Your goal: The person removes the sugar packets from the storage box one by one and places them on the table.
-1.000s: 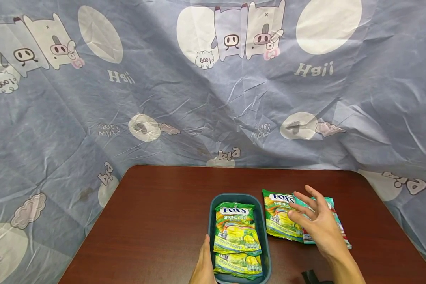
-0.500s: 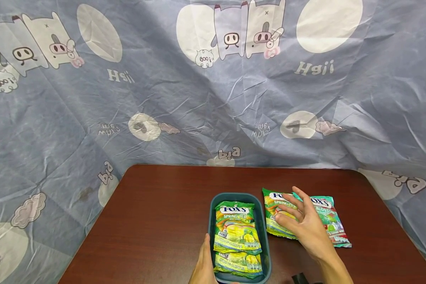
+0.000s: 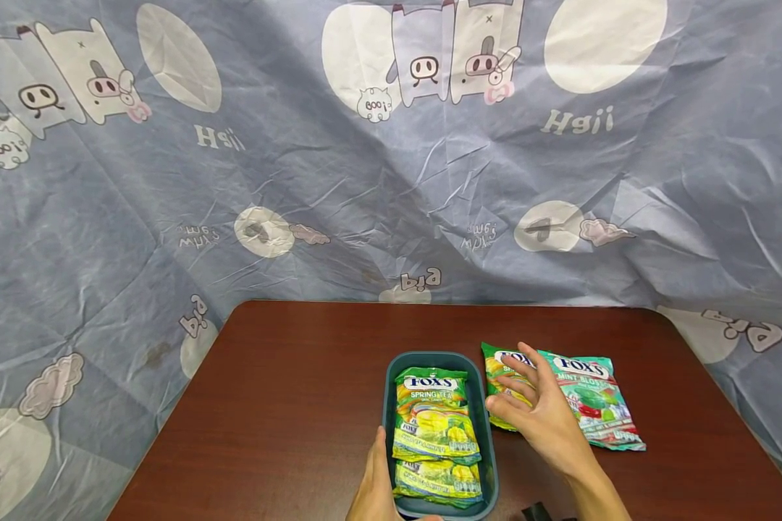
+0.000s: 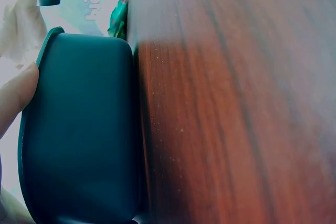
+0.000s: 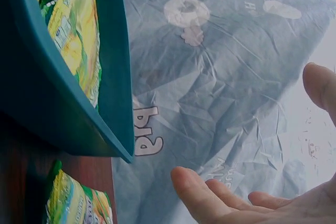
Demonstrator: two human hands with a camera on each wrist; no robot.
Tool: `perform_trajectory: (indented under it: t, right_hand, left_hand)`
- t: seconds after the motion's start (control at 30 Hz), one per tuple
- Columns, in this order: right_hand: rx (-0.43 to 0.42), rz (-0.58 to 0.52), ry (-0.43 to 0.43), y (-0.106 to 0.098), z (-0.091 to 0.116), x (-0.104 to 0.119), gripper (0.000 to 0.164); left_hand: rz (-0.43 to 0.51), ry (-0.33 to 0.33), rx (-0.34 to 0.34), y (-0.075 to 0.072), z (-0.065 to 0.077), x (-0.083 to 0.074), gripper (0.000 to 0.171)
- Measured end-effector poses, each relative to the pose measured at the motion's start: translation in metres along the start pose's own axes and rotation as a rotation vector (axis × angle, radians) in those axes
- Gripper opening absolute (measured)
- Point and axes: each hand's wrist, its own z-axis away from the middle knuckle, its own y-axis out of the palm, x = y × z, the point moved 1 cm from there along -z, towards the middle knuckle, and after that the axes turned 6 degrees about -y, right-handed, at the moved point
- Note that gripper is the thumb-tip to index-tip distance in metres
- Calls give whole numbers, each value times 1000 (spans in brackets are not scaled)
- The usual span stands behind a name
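Left hand [image 3: 373, 485], near centre: one straight digit [image 3: 380, 456] points toward the far side; a second tip shows to its right at the near edge. Right hand [image 3: 550, 423], farther off and to the right: raised, fingers [image 5: 191, 187] spread and loosely bent, thumb [image 5: 317, 85] standing well apart from them; forearm [image 3: 599, 492] slanting in from the near right.
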Motion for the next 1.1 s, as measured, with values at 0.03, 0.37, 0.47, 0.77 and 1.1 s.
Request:
perform_trajectory:
  t: [0.03, 0.37, 0.47, 0.77, 1.1]
  right_hand:
    - [4, 3, 10, 2, 0, 0, 88]
    - [40, 3, 41, 22, 0, -5, 88]
    - [45, 2, 64, 27, 0, -7, 88]
    - [69, 17, 139, 43, 2, -13, 93]
    - [96, 23, 170, 59, 4, -21, 97]
  left_hand:
    - [10, -3, 4, 0, 0, 0, 134]
    - [121, -148, 85, -3, 4, -7, 130]
    - [165, -184, 114, -5, 8, -10, 129]
    - [131, -217, 118, -6, 9, -11, 133]
    - [90, -211, 116, -7, 11, -12, 136]
